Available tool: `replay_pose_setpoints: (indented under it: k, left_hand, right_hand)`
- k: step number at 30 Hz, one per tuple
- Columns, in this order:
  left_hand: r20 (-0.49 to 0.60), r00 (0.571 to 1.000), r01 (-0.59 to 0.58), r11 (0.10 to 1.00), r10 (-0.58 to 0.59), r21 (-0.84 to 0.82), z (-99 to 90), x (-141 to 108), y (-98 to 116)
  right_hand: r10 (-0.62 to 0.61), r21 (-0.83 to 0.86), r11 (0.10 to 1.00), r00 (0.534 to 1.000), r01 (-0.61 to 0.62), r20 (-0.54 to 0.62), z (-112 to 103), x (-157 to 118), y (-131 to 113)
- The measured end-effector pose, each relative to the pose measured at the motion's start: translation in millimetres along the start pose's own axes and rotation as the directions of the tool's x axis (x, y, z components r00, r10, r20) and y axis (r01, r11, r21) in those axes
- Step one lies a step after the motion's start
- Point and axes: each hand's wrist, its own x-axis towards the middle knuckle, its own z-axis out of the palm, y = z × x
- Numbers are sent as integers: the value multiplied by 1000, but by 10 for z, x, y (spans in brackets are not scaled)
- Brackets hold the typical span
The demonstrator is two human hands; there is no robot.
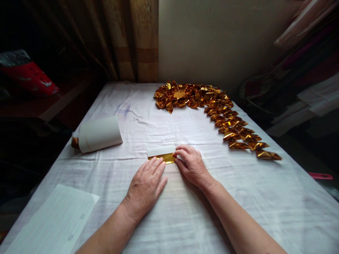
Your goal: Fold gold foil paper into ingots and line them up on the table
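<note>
A small sheet of gold foil paper point(169, 158) with a white upper strip lies on the cloth in front of me, partly folded over. My left hand point(148, 180) rests flat, its fingertips pressing the lower left edge of the sheet. At the right end, the thumb and fingers of my right hand point(191, 162) pinch the paper. Beyond my hands, folded gold foil pieces point(190, 96) sit heaped at the far edge, and a row of them point(233, 127) runs down toward the right.
A rolled white sheet point(100, 133) with gold inside lies at the left. Nearer me is a printed paper sheet point(53, 222). White cloth point(238, 201) covers the table. A red packet point(31, 76) stands on a side shelf, with a curtain point(132, 38) behind.
</note>
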Motion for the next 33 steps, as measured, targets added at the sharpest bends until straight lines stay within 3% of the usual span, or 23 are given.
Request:
replay_pose_setpoints:
  k: [8, 18, 33]
  left_hand:
    - [46, 999, 3, 1000, -2, -29, -34, 48, -21]
    - [34, 999, -28, 999, 27, 36, -117, -186, -262]
    - [-54, 999, 5, 1000, -4, 25, -126, -246, -364]
  right_hand:
    - [-2, -8, 1000, 1000, 2, -5, 5, 0, -6]
    - [-15, -10, 1000, 1000, 15, -19, 26, 9, 28]
    - [-23, 15, 1000, 998, 24, -65, 81, 36, 73]
